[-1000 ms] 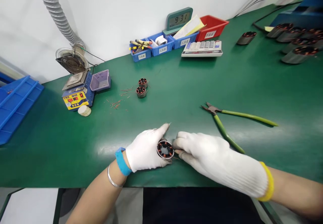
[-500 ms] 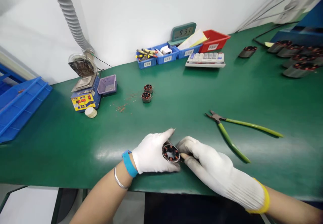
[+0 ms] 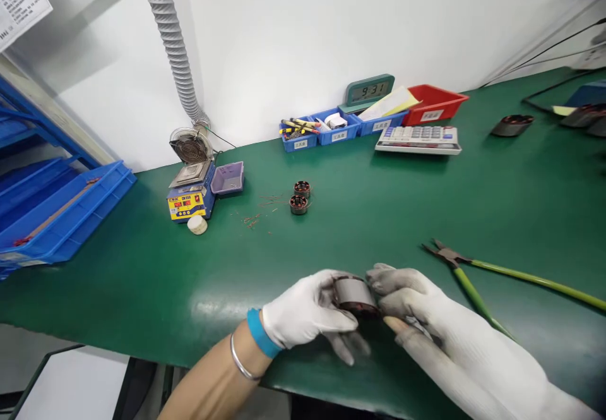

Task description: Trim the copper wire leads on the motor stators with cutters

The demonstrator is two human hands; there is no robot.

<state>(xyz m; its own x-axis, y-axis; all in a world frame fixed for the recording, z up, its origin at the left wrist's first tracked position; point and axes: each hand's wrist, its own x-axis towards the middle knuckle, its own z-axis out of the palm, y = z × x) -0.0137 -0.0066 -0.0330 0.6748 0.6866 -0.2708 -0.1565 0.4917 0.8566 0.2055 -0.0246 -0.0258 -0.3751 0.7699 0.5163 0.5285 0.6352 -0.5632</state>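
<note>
My left hand (image 3: 312,309), in a white glove, is closed around a motor stator (image 3: 354,294). The stator is turned on its side, so its grey outer wall faces me and its dark windings show at the lower rim. Close against its right side is my gloved right hand (image 3: 426,312), fingers curled and the bare thumb tip near the bent fingers. Whatever lies between them is too small or hidden to make out. To the right of that hand lie cutting pliers (image 3: 452,257) with green handles, jaws apart.
Two small stators (image 3: 298,204) stand beyond my hands, near copper wire scraps (image 3: 252,221). Farther left are a yellow-and-blue solder pot (image 3: 187,205) and a purple tray (image 3: 228,179). A calculator (image 3: 419,141), blue bins (image 3: 299,143) and a red bin (image 3: 433,107) line the wall.
The stator has been turned from its open end facing me to its side wall facing me. My view has shifted, and my right hand's fingers have moved along its right side.
</note>
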